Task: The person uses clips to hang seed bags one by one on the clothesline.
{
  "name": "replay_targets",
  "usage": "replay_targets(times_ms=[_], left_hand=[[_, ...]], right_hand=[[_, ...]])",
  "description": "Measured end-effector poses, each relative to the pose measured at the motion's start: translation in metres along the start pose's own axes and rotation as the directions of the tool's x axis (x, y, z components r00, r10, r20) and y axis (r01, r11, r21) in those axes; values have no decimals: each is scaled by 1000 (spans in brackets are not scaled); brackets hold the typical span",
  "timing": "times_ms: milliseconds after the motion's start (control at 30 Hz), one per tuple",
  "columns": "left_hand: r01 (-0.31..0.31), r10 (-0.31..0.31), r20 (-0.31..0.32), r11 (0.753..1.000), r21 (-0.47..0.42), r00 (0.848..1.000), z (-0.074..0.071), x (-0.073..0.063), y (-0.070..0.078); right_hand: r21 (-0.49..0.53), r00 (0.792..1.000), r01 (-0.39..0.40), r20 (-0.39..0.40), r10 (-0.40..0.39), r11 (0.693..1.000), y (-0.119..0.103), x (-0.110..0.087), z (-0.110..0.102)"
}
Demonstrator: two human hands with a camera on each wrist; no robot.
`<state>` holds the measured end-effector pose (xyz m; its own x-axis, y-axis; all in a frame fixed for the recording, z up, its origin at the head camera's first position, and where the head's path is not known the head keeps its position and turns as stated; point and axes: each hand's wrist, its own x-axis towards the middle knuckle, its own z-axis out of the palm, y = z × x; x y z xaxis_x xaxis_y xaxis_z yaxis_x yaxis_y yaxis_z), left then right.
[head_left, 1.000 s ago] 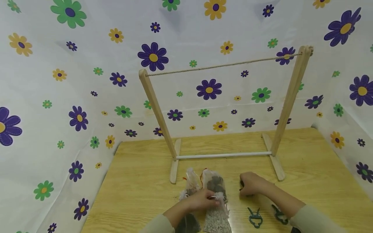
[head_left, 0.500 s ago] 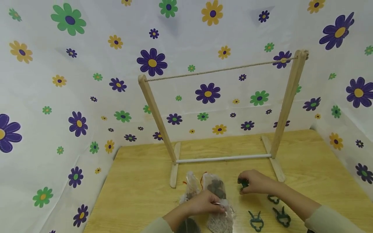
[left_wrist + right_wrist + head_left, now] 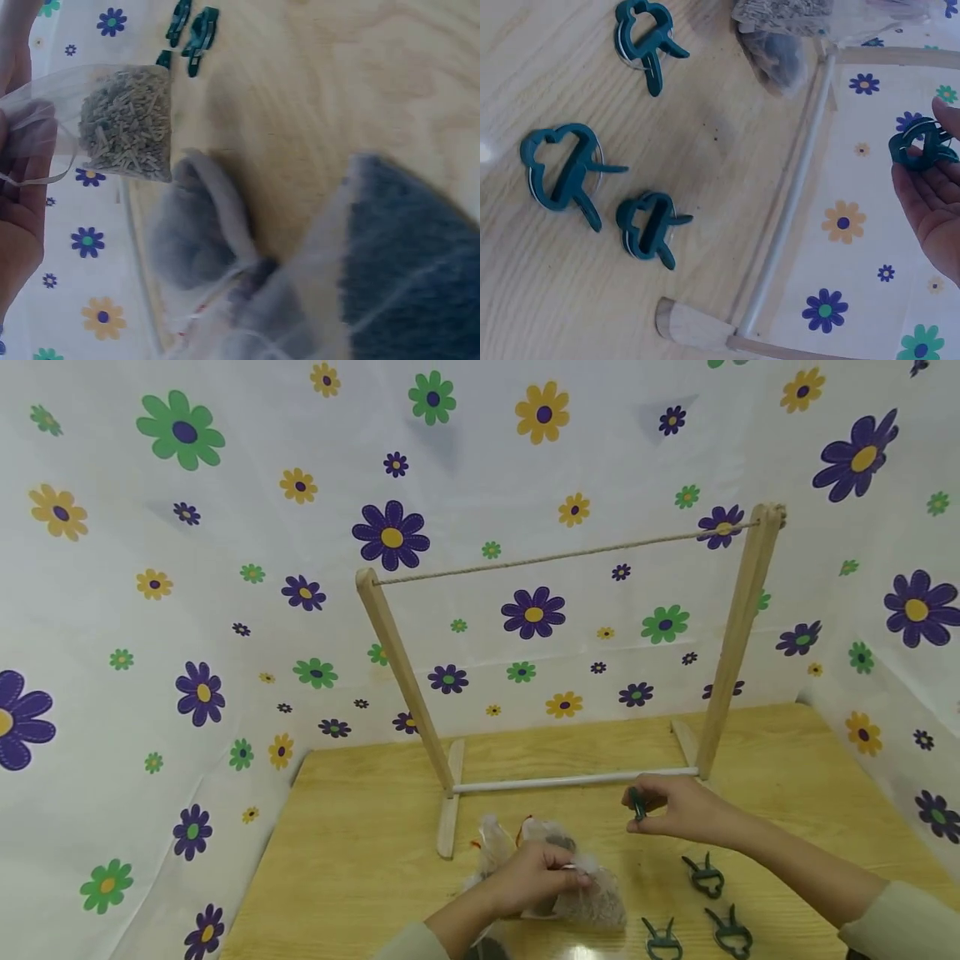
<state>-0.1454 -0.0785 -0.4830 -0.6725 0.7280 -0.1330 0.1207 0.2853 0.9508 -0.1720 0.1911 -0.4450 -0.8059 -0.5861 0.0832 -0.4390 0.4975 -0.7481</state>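
My left hand [image 3: 528, 878] grips the gathered neck of a mesh drawstring bag [image 3: 126, 122] filled with pale grey pellets, its full end hanging from the fingers. In my right hand [image 3: 678, 810] a dark green spring plant clip [image 3: 922, 146] is pinched between thumb and fingers, in front of the white crossbar. Other mesh bags lie under and beside the left hand: one with dark round lumps [image 3: 199, 225], another packed with dark grey grains [image 3: 409, 262]. Three more green clips lie right of the bags, among them a clip [image 3: 703, 875] nearest the right hand.
Behind the hands stands a wooden frame with a left post [image 3: 405, 677], a right post [image 3: 738, 643], a rope [image 3: 562, 557] strung between their tops and a white crossbar [image 3: 540, 783] low down. A flowered sheet [image 3: 465, 477] surrounds the wooden table [image 3: 360, 843].
My right hand has lifted the clip up from the table toward the crossbar. My left hand has raised the pellet bag and shifted it slightly right.
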Motion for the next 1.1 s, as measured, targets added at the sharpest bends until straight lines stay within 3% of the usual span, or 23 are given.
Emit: replay_targets(times_ms=[133,233,267,333,433,467,533,633,800,967,1100], left_hand=[[-48,50,-24,994,97,998,-2,10,14],[-67,73,-18,967,246,997,-3,19,28],[-75,82,-9,946,316,997,-4,22,33],[-93,100,10,878,469,995,-6,27,42],[-137,157,29,738,661,987,-9,33,54],[-148,174,33,702,697,984,-10,35,58],[-163,207,31,661,733,978,-15,38,63],[-168,244,13,629,759,970,-23,42,71],[-189,319,-2,567,802,948,-35,51,85],[-158,351,-65,569,807,934,-43,60,101],[-154,409,-129,592,791,903,-49,67,112]], right_hand=[[2,998,15,-56,-15,1000,-4,-3,-10],[-2,997,19,-74,-20,1000,-8,-4,-17],[16,997,18,-74,-17,1000,-9,-4,-19],[49,997,19,-73,-16,999,-11,-3,-24],[150,998,12,-65,-3,989,-13,-1,-34],[170,998,10,-65,1,985,-14,-1,-37],[197,998,5,-66,8,980,-17,-1,-45],[211,998,-4,-66,18,978,-23,-1,-57],[140,994,-36,-96,49,990,-35,-1,-76],[41,975,-75,-208,82,996,-50,-1,-88],[25,945,-146,-293,147,989,-62,0,-98]])
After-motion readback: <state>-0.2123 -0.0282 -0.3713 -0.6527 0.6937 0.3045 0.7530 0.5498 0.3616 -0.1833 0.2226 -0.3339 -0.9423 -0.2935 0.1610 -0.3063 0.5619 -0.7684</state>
